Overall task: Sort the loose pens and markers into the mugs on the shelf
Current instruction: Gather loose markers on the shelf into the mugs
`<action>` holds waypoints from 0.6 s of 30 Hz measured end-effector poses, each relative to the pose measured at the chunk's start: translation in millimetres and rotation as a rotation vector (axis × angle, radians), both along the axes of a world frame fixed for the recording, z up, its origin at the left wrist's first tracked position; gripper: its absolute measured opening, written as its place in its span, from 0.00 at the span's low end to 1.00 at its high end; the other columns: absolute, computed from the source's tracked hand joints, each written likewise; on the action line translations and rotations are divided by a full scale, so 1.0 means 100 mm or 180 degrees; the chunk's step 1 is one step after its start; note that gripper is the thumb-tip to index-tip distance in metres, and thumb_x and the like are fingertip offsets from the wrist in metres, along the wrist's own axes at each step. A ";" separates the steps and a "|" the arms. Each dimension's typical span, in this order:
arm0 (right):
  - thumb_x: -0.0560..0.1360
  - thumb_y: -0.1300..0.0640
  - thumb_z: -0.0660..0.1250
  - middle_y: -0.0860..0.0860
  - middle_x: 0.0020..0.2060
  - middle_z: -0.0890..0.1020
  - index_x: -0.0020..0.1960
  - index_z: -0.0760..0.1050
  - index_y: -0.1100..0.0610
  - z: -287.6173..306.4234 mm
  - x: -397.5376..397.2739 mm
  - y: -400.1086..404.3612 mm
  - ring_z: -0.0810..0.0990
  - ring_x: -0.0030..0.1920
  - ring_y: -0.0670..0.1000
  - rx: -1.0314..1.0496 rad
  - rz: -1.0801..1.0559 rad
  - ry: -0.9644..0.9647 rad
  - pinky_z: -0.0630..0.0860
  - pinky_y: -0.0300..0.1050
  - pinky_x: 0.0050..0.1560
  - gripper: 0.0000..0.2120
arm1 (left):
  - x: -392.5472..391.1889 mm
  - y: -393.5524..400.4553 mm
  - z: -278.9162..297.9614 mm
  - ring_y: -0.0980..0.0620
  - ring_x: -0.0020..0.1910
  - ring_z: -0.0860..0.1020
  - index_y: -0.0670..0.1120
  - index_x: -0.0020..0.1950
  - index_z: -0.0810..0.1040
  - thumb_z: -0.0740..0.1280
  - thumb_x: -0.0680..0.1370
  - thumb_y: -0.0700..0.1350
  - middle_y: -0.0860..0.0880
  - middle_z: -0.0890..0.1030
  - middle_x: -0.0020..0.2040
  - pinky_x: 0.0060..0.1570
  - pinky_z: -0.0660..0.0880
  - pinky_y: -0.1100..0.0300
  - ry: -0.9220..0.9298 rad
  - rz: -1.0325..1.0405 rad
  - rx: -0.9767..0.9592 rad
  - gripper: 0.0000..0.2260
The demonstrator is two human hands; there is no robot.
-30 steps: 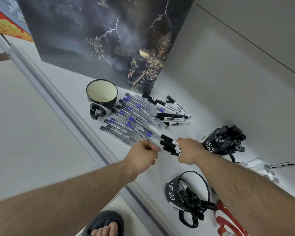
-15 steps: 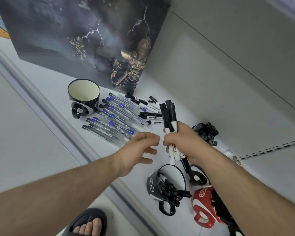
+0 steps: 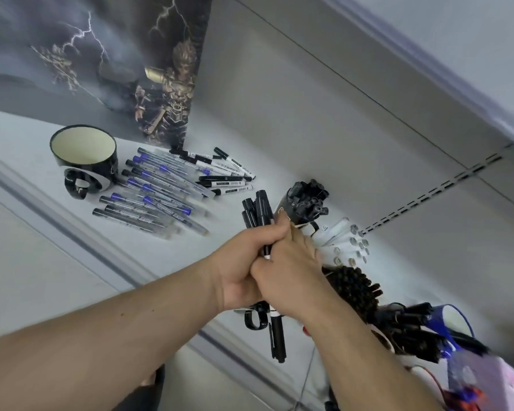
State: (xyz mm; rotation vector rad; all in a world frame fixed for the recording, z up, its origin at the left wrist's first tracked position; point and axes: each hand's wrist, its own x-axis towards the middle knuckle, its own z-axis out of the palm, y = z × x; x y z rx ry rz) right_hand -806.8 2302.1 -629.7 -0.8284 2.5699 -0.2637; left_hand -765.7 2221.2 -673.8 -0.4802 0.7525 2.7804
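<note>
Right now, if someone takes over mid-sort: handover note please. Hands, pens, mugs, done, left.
Left hand and right hand both grip one bundle of black-capped white markers, held above the white shelf.
Loose: clear pens with blue and black caps and more black-and-white markers, beside the empty black mug with cream inside.
Done: black mug packed with black markers at the back.
Left: mug the held bundle, then sort both loose piles.

Even, diffuse light falling across the scene, shadows staying soft, wide-angle distortion bending lines towards the edges, motion blur smearing detail at 4 o'clock.
</note>
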 end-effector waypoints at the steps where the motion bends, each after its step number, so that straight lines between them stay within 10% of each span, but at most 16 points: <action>1: 0.73 0.52 0.59 0.50 0.76 0.54 0.80 0.37 0.52 0.01 0.03 0.03 0.49 0.76 0.52 0.0057 0.0020 0.0047 0.47 0.53 0.78 0.43 | 0.00 0.03 0.01 0.48 0.48 0.82 0.47 0.48 0.83 0.66 0.73 0.57 0.47 0.83 0.48 0.52 0.76 0.55 0.0033 -0.0035 -0.0012 0.16; 6: 0.62 0.46 0.57 0.44 0.78 0.39 0.78 0.35 0.42 -0.01 -0.04 0.30 0.32 0.77 0.47 0.0206 -0.0106 -0.0456 0.36 0.55 0.77 0.50 | 0.00 0.08 -0.01 0.46 0.53 0.81 0.49 0.56 0.82 0.67 0.69 0.63 0.46 0.83 0.54 0.56 0.75 0.51 -0.0018 -0.0220 -0.0382 0.23; 9: 0.60 0.48 0.65 0.46 0.74 0.64 0.71 0.62 0.39 -0.07 -0.11 0.33 0.57 0.76 0.49 0.0041 -0.0339 -0.1050 0.59 0.56 0.75 0.38 | 0.03 0.08 -0.08 0.41 0.51 0.78 0.42 0.55 0.82 0.73 0.71 0.60 0.40 0.81 0.51 0.56 0.73 0.47 -0.0115 -0.0373 -0.0453 0.23; 11: 0.67 0.63 0.69 0.49 0.47 0.83 0.56 0.76 0.53 -0.03 -0.15 0.45 0.79 0.55 0.48 -0.0418 -0.0380 -0.1772 0.78 0.45 0.55 0.18 | 0.04 0.05 -0.16 0.42 0.41 0.78 0.41 0.50 0.82 0.75 0.68 0.53 0.40 0.78 0.43 0.45 0.76 0.51 -0.0089 -0.0396 -0.0406 0.18; 12: 0.69 0.69 0.65 0.47 0.38 0.83 0.53 0.78 0.59 0.02 -0.16 0.49 0.81 0.46 0.44 -0.0749 -0.0507 -0.2118 0.79 0.39 0.46 0.14 | 0.05 0.03 -0.18 0.45 0.34 0.77 0.42 0.45 0.82 0.75 0.68 0.49 0.43 0.76 0.38 0.38 0.77 0.55 -0.0018 -0.0393 -0.0405 0.13; 15: 0.71 0.68 0.63 0.48 0.49 0.86 0.57 0.82 0.54 0.15 -0.29 0.59 0.83 0.52 0.47 -0.1839 -0.1246 -0.2344 0.75 0.48 0.61 0.19 | 0.08 -0.06 -0.21 0.49 0.26 0.75 0.44 0.42 0.80 0.69 0.66 0.39 0.47 0.74 0.31 0.32 0.77 0.57 0.0084 -0.0361 -0.0199 0.06; 18: 0.77 0.69 0.60 0.56 0.41 0.84 0.52 0.83 0.57 0.15 -0.33 0.54 0.79 0.30 0.53 -0.2468 -0.1726 -0.2112 0.74 0.48 0.36 0.15 | 0.11 -0.09 -0.26 0.48 0.27 0.76 0.43 0.51 0.79 0.68 0.61 0.37 0.47 0.75 0.33 0.33 0.78 0.55 0.0315 -0.0533 -0.0110 0.18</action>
